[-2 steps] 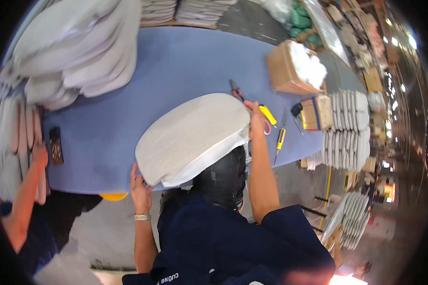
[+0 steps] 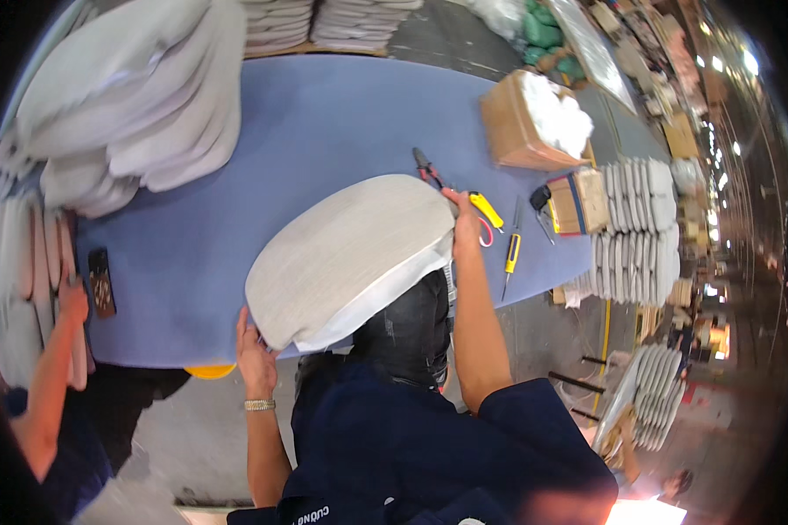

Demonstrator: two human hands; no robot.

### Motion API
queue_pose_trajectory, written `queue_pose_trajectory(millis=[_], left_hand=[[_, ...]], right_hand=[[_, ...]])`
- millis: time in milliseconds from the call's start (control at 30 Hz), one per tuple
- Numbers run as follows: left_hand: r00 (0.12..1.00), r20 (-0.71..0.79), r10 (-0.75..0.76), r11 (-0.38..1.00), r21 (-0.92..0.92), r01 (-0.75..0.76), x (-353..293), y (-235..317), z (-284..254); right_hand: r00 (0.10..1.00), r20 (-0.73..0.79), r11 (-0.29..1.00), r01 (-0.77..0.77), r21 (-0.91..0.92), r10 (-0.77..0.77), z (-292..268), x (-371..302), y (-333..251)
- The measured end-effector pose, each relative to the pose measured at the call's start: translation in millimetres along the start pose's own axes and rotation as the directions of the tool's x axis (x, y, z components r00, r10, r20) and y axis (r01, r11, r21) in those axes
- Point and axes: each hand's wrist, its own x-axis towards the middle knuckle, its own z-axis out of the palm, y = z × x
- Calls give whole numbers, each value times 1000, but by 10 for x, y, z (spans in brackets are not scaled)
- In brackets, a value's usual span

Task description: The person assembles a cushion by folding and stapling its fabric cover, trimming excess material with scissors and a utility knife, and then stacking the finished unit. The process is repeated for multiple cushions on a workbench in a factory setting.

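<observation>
A light grey fabric cushion point(image 2: 350, 254) with a rounded far edge and a white lining along its near side lies at the table's front edge, tilted up to the right. My left hand point(image 2: 256, 360) grips its lower left end, with the thumb and some fingers partly hidden. At the right end, my right hand point(image 2: 467, 226) is closed on the cushion's edge, fingertips near the red-and-black pliers point(image 2: 425, 164). Just right of that hand are a yellow cutter point(image 2: 486, 210) and a pink ring-shaped handle point(image 2: 488, 233). A yellow-handled pointed tool point(image 2: 512, 254) lies farther right.
Stacked grey cushions point(image 2: 149, 105) fill the blue table's point(image 2: 324, 114) far left. A co-worker's hand point(image 2: 74, 302) touches more cushions beside a dark flat object point(image 2: 102, 282). A carton of white stuffing point(image 2: 508, 131) and a smaller box point(image 2: 587, 203) stand right, near stacked cushions point(image 2: 635, 232).
The whole view has shifted slightly. My hands keep the same hold on the cushion.
</observation>
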Motion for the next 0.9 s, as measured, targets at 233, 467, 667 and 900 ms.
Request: queue_pose_trajectory(millis=[233, 467, 667, 900], left_hand=[[1000, 27, 6, 945, 327, -14, 661, 73, -74], [927, 12, -374, 911, 192, 365, -262, 55, -823], [939, -106, -327, 861, 377, 342, -691, 163, -758], [953, 286, -98, 448, 868, -215, -133, 407, -411]], right_hand=[[976, 83, 978, 205, -31, -202, -61, -199, 56], [911, 243, 880, 393, -266, -333, 94, -1308, -147], [914, 245, 876, 388, -287, -324, 248, -1740, -62], [924, 220, 601, 372, -707, -313, 381, -1764, -294]])
